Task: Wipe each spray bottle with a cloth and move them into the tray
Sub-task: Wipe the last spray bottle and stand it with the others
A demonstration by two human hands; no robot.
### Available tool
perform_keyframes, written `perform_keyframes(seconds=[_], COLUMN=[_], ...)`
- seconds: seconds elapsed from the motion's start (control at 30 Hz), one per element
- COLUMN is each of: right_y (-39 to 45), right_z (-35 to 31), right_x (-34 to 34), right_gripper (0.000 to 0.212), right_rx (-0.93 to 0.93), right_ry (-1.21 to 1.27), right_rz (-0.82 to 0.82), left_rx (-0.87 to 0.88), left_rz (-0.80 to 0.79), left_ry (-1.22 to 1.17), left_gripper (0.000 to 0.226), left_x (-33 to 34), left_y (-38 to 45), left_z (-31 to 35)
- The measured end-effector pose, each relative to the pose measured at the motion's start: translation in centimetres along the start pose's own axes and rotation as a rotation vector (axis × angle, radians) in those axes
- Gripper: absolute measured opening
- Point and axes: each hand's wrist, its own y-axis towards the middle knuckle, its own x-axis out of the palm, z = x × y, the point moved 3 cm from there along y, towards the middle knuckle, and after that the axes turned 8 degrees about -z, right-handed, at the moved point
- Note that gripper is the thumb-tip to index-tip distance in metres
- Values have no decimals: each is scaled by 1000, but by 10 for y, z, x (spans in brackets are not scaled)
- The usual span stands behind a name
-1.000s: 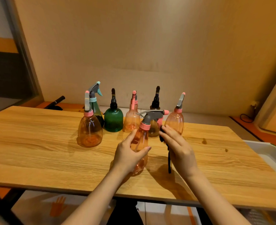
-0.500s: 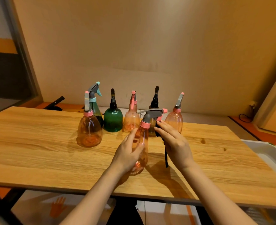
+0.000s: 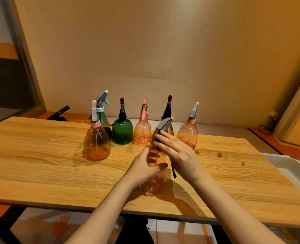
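My left hand [image 3: 145, 166] grips the body of a clear orange spray bottle [image 3: 154, 182], held tilted just above the table's middle. My right hand [image 3: 179, 155] presses a dark cloth [image 3: 159, 140] against the bottle's neck, under its grey trigger head [image 3: 164, 125]; a strip of the cloth hangs below my palm. A white tray [image 3: 286, 166] lies at the table's right end; only part of it shows.
Several more spray bottles stand in a row at the back of the wooden table [image 3: 40, 155]: an orange one [image 3: 96, 141], a dark one with a teal trigger [image 3: 103, 111], a green one [image 3: 122, 131], two more orange ones [image 3: 143, 129] [image 3: 188, 132] and a dark one, mostly hidden.
The held bottle has turned, so its trigger head now points up and to the right. My right hand with the cloth has slid up and left over the neck.
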Motion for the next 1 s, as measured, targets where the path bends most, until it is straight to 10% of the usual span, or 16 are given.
perform_keyframes(seconds=[0.5, 0.67, 1.0], right_y=[-2, 2, -27], right_z=[13, 19, 13], right_x=[-21, 4, 23], right_gripper=[34, 60, 73], right_rx=[41, 17, 339], right_ry=[3, -103, 363], right_rz=[154, -104, 64], left_rx=[-10, -3, 35], left_rz=[2, 14, 41], left_ry=[-83, -99, -200], left_gripper=[76, 60, 67], left_x=[7, 7, 7], left_y=[2, 0, -4], left_z=[-4, -6, -13])
